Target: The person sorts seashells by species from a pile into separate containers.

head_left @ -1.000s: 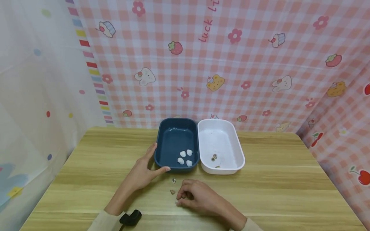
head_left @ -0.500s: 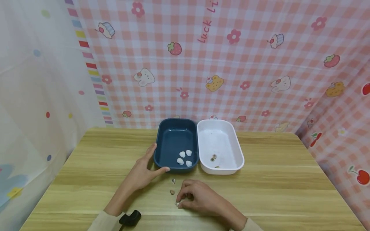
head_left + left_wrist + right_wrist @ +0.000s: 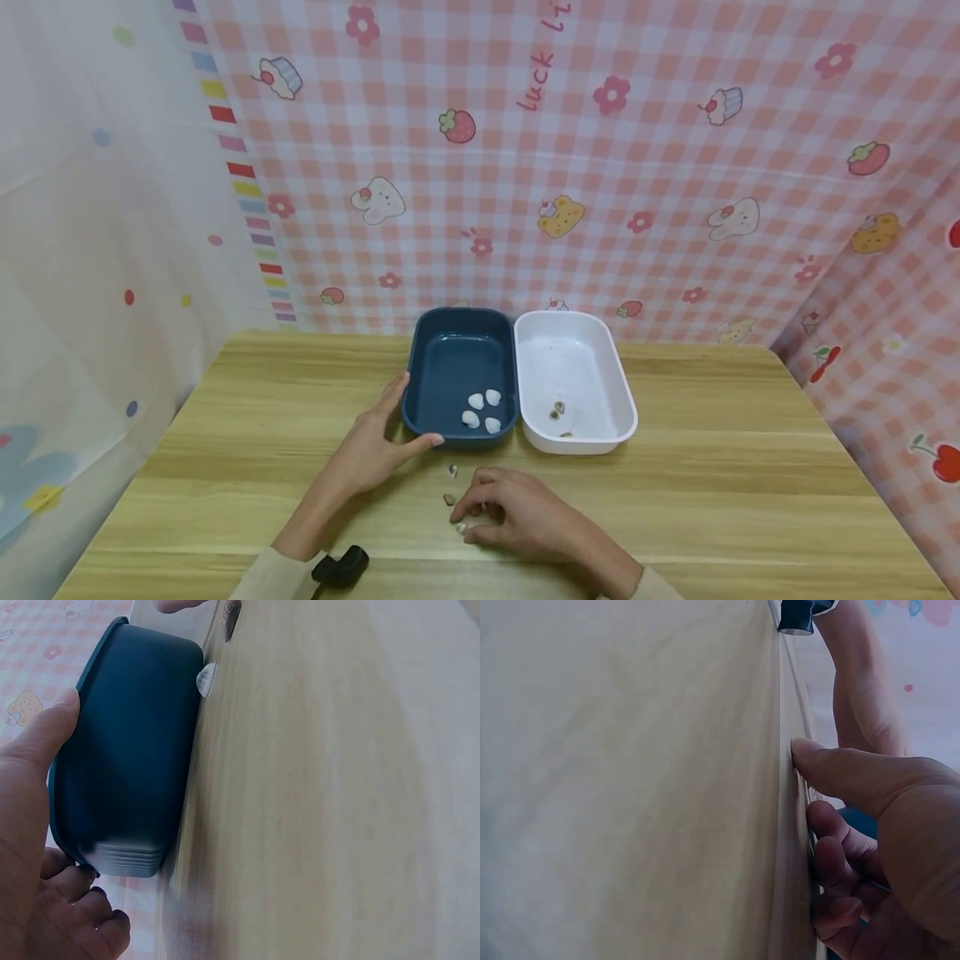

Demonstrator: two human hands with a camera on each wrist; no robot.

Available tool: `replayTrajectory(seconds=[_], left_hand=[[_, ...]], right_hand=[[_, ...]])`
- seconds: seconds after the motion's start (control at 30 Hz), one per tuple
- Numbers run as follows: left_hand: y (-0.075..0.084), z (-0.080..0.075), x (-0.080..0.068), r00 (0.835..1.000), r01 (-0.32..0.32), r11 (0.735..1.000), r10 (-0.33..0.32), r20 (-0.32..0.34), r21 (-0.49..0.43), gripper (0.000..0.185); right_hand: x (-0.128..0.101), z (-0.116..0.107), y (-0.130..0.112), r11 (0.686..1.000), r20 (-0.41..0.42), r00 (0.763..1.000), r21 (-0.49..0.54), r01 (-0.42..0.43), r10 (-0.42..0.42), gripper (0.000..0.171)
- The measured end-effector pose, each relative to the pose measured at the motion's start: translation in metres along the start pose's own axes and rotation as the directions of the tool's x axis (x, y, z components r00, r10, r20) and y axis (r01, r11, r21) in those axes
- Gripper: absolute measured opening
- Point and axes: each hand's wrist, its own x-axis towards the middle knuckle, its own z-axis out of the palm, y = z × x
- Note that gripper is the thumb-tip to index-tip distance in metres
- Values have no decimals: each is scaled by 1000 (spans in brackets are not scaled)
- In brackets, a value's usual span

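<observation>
White shell [image 3: 461, 528] sits at the table [image 3: 712, 500] surface, between the right hand's [image 3: 517, 512] thumb and index; we see those fingertips parted wider than half a second ago, so grip likely loosened, though we can't tell if they're pinching. Left hand [image 3: 371, 450] spread, touching blue tray [image 3: 457, 358].

Wide way right, blocked left
The right hand [image 3: 513, 512] has room over the table [image 3: 738, 467] rightward; the left hand [image 3: 369, 450], blue tray [image 3: 480, 442] and white tray [image 3: 577, 447] obstruct.
</observation>
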Motion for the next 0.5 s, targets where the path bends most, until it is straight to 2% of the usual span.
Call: replayTrajectory(seconds=[0.23, 0.5], left_hand=[[1, 0, 0, 1000, 9, 1000, -9, 6, -5, 114], [2, 0, 0, 1000, 15, 1000, -15, 7, -6, 113]], right_hand=[[3, -2, 1, 999, 21, 1000, 44, 8, -9, 9], [3, -1, 1, 999, 12, 1000, -12, 30, -29, 4]])
